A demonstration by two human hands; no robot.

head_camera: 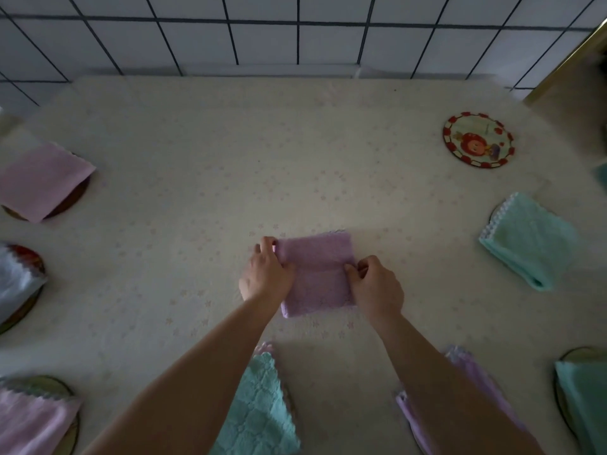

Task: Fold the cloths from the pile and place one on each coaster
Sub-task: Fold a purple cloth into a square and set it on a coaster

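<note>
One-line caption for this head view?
Both hands pinch a folded purple cloth mid-table; one round coaster lies bare.

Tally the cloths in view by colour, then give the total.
Pink cloth: 2, top left, bottom left
Purple cloth: 2, in the hands, under the right forearm
Mint green cloth: 3
White cloth: 1
Total: 8

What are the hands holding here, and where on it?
Both grip the folded purple cloth on the table: the left hand pinches its left edge, the right hand its right edge.
</note>
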